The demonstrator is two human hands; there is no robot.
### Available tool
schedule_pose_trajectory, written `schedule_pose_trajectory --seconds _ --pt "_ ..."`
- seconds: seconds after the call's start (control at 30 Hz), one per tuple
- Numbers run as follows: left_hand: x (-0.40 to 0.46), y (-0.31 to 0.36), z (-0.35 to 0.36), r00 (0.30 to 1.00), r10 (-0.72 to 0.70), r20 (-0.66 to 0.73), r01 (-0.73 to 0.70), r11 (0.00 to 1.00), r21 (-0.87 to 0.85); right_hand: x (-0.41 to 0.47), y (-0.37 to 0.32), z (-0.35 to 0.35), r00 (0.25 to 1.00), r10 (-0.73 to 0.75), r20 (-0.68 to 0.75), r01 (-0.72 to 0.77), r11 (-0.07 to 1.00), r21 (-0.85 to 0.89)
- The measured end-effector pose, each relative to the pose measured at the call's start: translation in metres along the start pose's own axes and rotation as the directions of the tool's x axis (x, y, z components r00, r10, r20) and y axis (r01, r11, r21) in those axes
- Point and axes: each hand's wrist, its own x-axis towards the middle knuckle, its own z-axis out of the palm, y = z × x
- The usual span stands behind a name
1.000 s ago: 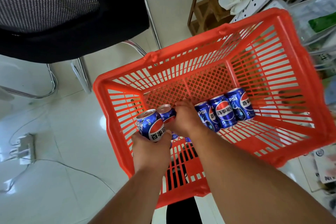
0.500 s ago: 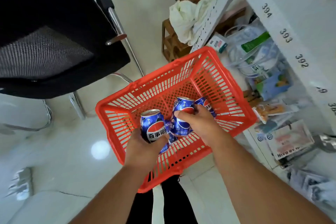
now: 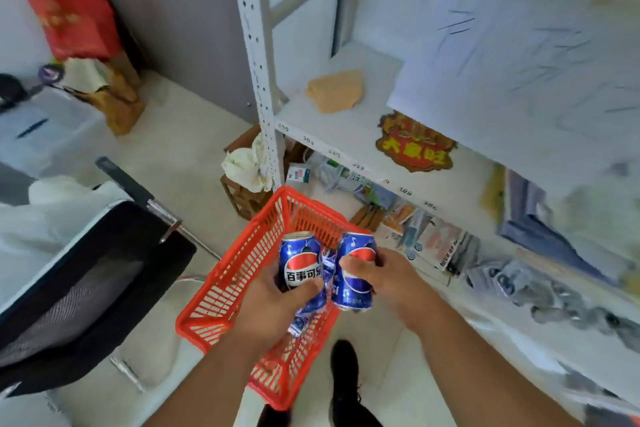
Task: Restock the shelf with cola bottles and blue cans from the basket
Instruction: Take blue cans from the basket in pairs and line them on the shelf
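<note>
Left hand grips one blue can, fingers curled round it; right hand grips another can; both held above the red basket; further cans apparently inside; shelf beyond.

A pale tiled floor carries a red plastic basket, which sits just beside the foot of a white metal shelf unit. A black mesh chair stands on the floor to the left of the basket, and a wooden stool draped with a pale cloth stands by the shelf post. On the white shelf board lie an orange cloth and a red-and-gold decoration. Blurred packets crowd the level below.
</note>
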Motion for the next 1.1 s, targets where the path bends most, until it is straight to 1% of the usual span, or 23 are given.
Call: schedule_pose_trajectory --seconds 0.1,0.17,0.27,0.33,0.53,0.67,0.77,0.87,1.0,1.1 --pt "-0.013 0.023 0.0 0.99 0.055 0.127 -0.066 0.995 0.079 -0.053 -0.005 -0.003 0.988 -0.043 -0.147 0.049 0.998 0.038" --pt "-0.022 0.038 0.003 0.972 0.087 0.217 -0.117 0.985 0.128 -0.088 -0.003 -0.005 0.963 -0.073 -0.26 0.092 0.994 0.064" --pt "-0.042 0.056 0.014 0.921 0.124 0.368 -0.196 0.967 0.165 -0.139 0.002 -0.008 0.9 -0.087 -0.427 0.152 0.981 0.12" --pt "-0.059 0.066 0.026 0.876 0.146 0.46 -0.255 0.949 0.185 -0.173 0.007 -0.013 0.845 -0.104 -0.525 0.201 0.971 0.131" --pt "-0.115 0.084 0.085 0.69 0.135 0.711 -0.398 0.891 0.218 -0.277 0.039 -0.032 0.657 -0.117 -0.745 0.322 0.937 0.136" --pt "-0.164 0.085 0.136 0.553 0.11 0.826 -0.481 0.852 0.208 -0.347 0.073 -0.042 0.524 -0.057 -0.85 0.37 0.914 0.167" --pt "-0.208 0.075 0.176 0.457 0.083 0.886 -0.537 0.819 0.2 -0.402 0.104 -0.046 0.406 0.011 -0.914 0.408 0.892 0.193" --pt "-0.26 0.059 0.213 0.35 0.036 0.936 -0.59 0.784 0.191 -0.462 0.138 -0.045 0.309 0.078 -0.948 0.448 0.867 0.217" --pt "-0.34 0.025 0.256 0.223 -0.023 0.974 -0.635 0.755 0.164 -0.547 0.189 -0.039 0.169 0.16 -0.973 0.467 0.856 0.222" --pt "-0.407 -0.006 0.286 0.141 -0.067 0.988 -0.663 0.735 0.144 -0.616 0.229 -0.029 0.063 0.214 -0.975 0.474 0.853 0.218"
